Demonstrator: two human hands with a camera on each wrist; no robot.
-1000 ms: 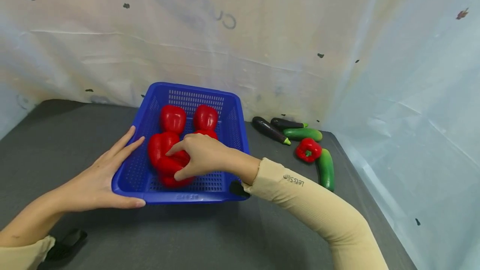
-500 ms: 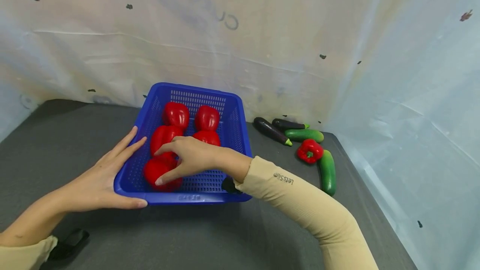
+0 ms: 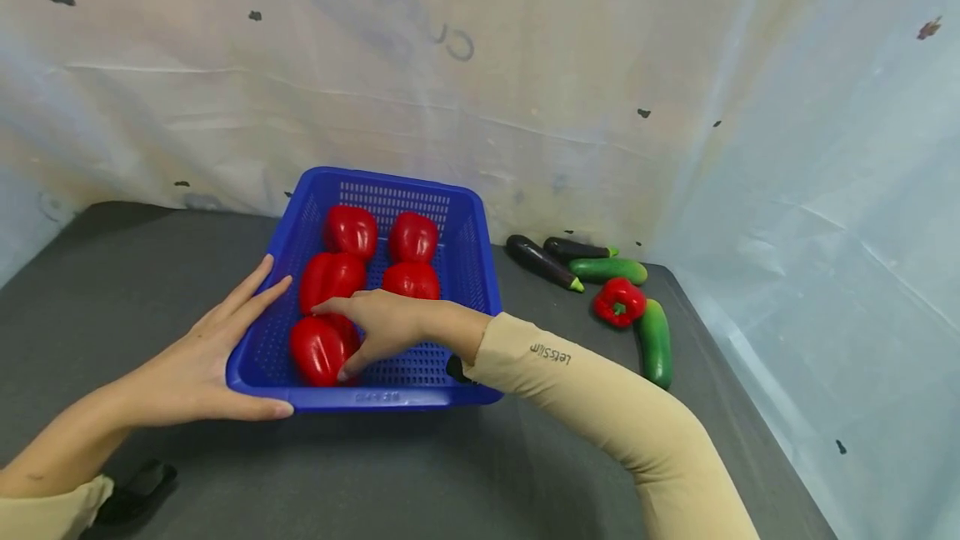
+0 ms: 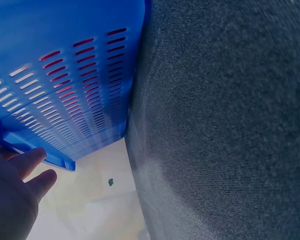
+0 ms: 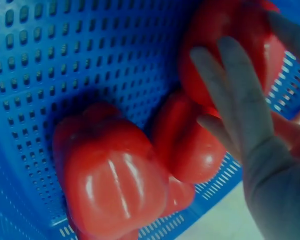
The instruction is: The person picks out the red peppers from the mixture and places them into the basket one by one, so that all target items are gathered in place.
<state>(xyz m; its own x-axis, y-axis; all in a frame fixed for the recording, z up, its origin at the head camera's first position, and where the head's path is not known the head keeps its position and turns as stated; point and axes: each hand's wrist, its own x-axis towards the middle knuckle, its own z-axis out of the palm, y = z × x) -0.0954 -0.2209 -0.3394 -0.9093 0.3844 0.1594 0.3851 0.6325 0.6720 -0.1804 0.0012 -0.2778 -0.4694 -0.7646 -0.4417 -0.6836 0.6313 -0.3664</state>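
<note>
In the head view a blue plastic basket (image 3: 382, 397) holds several red bell peppers. My left hand (image 3: 202, 365) spreads along the basket's left side, fingers by the rim and thumb at the front left corner. The left wrist view shows its fingertips by the rim of the slotted blue wall (image 4: 70, 95). My right hand (image 3: 390, 319) reaches inside, beside the front left bell pepper (image 3: 318, 350), thumb at its near right edge and index finger behind it. In the right wrist view, fairly straight fingers (image 5: 247, 100) overlap that pepper; other peppers (image 5: 115, 180) lie beside it.
Right of the basket lie two eggplants (image 3: 540, 261), two cucumbers (image 3: 654, 344) and one red bell pepper (image 3: 619, 302). The dark grey tabletop (image 3: 360, 473) meets pale plastic sheeting (image 3: 525, 90) at the back and right.
My right hand has moved down and left with the front bell pepper, which now sits in the basket's front left corner, turned and more exposed. The left hand has stayed put.
</note>
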